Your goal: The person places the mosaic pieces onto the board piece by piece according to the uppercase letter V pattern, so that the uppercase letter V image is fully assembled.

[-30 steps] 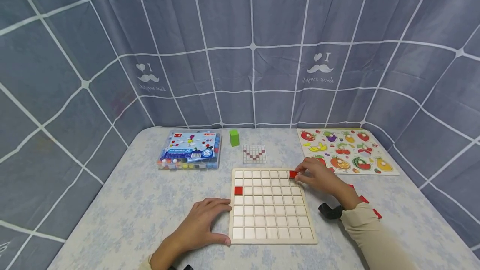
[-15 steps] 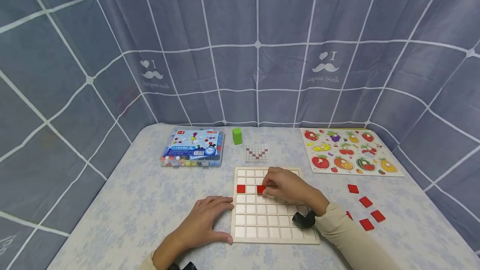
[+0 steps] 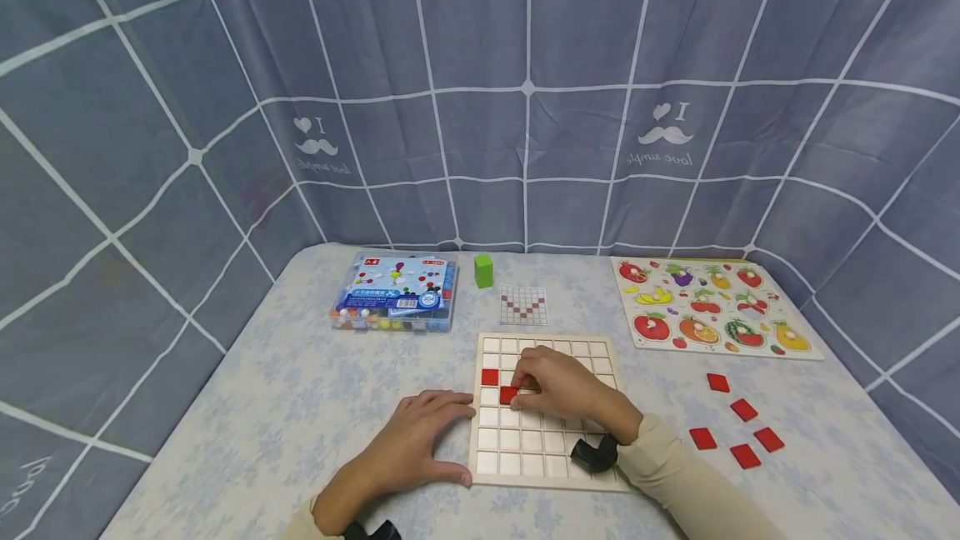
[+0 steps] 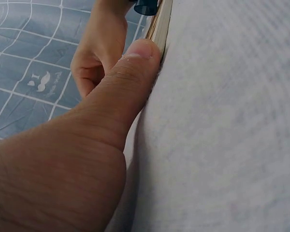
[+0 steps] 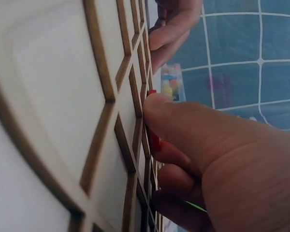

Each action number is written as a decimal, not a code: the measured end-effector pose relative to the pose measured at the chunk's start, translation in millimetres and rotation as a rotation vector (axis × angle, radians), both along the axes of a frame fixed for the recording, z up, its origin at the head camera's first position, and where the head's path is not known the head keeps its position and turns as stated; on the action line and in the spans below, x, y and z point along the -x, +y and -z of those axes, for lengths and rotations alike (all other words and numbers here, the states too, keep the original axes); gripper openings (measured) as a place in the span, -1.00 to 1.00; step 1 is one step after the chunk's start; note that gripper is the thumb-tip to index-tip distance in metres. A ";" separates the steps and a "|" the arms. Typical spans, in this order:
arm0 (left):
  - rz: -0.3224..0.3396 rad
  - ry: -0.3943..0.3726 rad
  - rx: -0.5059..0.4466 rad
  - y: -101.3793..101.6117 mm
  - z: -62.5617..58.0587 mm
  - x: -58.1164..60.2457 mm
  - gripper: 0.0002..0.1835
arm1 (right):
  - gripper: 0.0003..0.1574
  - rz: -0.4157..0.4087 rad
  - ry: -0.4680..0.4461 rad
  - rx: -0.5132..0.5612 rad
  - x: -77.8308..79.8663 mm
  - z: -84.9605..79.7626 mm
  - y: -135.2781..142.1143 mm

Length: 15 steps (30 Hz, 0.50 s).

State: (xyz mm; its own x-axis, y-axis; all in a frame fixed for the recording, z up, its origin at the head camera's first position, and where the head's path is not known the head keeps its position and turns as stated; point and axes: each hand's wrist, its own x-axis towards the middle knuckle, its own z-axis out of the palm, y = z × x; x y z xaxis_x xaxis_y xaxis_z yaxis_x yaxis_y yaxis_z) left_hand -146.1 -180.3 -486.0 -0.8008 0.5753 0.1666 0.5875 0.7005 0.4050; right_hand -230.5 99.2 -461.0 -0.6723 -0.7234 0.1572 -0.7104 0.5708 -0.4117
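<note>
A wooden grid board (image 3: 551, 482) with square cells lies on the table. In its third row, leftmost cell, sits a red square tile (image 3: 490, 377). My right hand (image 3: 566, 390) pinches another red tile (image 3: 508, 396) between thumb and fingers, at the second cell of the fourth row. The right wrist view shows that tile (image 5: 153, 140) edge-on beneath the thumb, close against the grid. My left hand (image 3: 420, 444) lies spread at the board's left side, fingertips and thumb touching its edge. In the left wrist view the left thumb (image 4: 130, 67) rests against the board's side.
Several loose red tiles (image 3: 745, 456) lie right of the board. Behind it are a pattern card (image 3: 524, 305), a green block (image 3: 483, 271), a clear plastic box of coloured balls (image 3: 393, 290) and a fruit puzzle board (image 3: 716, 307). A grey checked curtain (image 3: 480, 132) surrounds the table.
My right hand has carried its tile from the board's top right corner leftward and down to the fourth row. The left hand stays at the board's edge. The head view has shifted slightly.
</note>
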 end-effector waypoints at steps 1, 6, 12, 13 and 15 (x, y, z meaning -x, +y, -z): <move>0.000 0.000 0.000 0.1 0.1 0.0 -0.08 | -0.80 0.000 0.002 0.003 0.1 0.6 0.3; -0.002 0.001 0.000 0.3 -0.2 0.0 -0.08 | -0.79 -0.010 -0.023 0.023 1.0 3.5 1.2; -0.001 -0.004 -0.009 0.6 -1.3 -0.1 -0.09 | -0.74 -0.046 -0.046 0.103 3.7 7.2 2.1; -0.002 -0.005 -0.007 0.7 -1.4 -0.1 -0.09 | -0.73 -0.054 -0.044 0.117 4.2 7.7 2.3; -0.004 -0.010 0.000 0.7 -1.3 -0.1 -0.08 | -0.72 -0.069 -0.044 0.144 4.8 8.5 2.5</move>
State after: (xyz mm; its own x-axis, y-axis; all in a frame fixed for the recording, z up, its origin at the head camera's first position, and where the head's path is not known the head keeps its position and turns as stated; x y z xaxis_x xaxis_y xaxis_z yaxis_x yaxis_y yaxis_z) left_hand -146.0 -179.7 -484.7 -0.8048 0.5719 0.1587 0.5805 0.7027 0.4114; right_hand -235.3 101.7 -469.5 -0.6304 -0.7401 0.2341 -0.7253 0.4543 -0.5172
